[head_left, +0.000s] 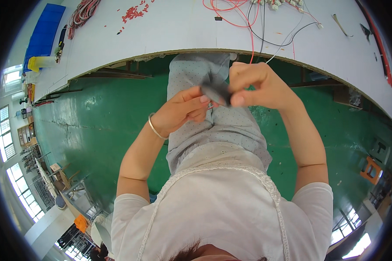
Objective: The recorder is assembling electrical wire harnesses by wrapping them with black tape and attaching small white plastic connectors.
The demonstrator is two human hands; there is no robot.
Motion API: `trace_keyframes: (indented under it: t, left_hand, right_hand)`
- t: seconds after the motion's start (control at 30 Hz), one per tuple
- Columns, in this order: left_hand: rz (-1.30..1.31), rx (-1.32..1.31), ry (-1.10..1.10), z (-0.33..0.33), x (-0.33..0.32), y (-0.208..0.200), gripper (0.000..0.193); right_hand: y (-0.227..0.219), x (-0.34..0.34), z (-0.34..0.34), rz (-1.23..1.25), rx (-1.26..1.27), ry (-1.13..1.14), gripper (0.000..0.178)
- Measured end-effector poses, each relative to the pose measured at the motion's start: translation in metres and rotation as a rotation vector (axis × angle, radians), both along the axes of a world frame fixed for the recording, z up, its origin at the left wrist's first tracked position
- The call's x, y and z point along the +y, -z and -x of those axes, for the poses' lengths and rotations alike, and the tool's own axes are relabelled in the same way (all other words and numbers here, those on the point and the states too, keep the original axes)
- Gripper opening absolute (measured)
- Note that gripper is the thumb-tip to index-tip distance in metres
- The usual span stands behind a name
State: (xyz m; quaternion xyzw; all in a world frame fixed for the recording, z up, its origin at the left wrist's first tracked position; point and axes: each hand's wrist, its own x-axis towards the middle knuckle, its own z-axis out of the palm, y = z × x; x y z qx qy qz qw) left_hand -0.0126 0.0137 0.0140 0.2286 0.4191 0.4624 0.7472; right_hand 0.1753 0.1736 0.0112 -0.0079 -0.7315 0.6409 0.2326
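Above my lap, between my two hands, is a dark round piece that looks like a roll of black tape [216,92], smeared by motion. My left hand [183,108] has its thumb and fingers closed at the roll's left side. At its right edge, my right hand [259,85] is curled, with the thumb and a finger pinched close to it. A small bit of red shows under the roll near my left fingertips, too blurred to name. Red, black and white wires [252,41] hang over the table's edge toward my right hand; their lower ends are hidden.
The white table [170,30] curves across ahead of me. It bears small red pieces [134,14], a wire bundle [82,16], white connectors [279,3] and a blue tray [45,30]. An orange stool [371,170] stands on the green floor at right.
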Motion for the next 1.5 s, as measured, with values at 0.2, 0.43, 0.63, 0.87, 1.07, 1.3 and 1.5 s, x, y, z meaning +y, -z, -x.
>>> trace_keyframes:
  t: [0.2,0.43,0.63,0.87,1.07,1.3,1.5]
  left_hand:
    - [-0.390,0.716,0.275,0.005,0.011,0.009,0.023]
    - [-0.503,1.256,0.045,-0.026,0.015,-0.020,0.016]
    - [-0.692,1.658,-0.216,-0.037,0.007,0.010,0.017]
    - [0.045,-0.499,-0.066,-0.003,0.002,0.022,0.023]
    - [0.025,0.364,-0.053,-0.014,0.006,0.000,0.017]
    - [-0.514,1.320,-0.181,-0.035,0.009,0.007,0.012]
    - [-0.049,0.290,-0.134,-0.020,0.003,0.014,0.021]
  right_hand:
    - [-0.014,-0.012,-0.006,-0.001,-0.481,0.162,0.036]
    - [-0.018,-0.009,-0.003,-0.200,-0.704,0.313,0.037]
    - [-0.003,-0.014,0.011,0.272,-0.615,0.249,0.028]
    - [0.002,-0.015,0.003,0.534,-0.251,0.185,0.020]
    - [-0.008,-0.011,-0.001,0.333,-0.346,0.178,0.030]
    - [0.000,0.000,0.005,-0.070,-0.764,0.068,0.038]
    - [-0.003,0.001,0.001,0.541,-0.421,0.200,0.029]
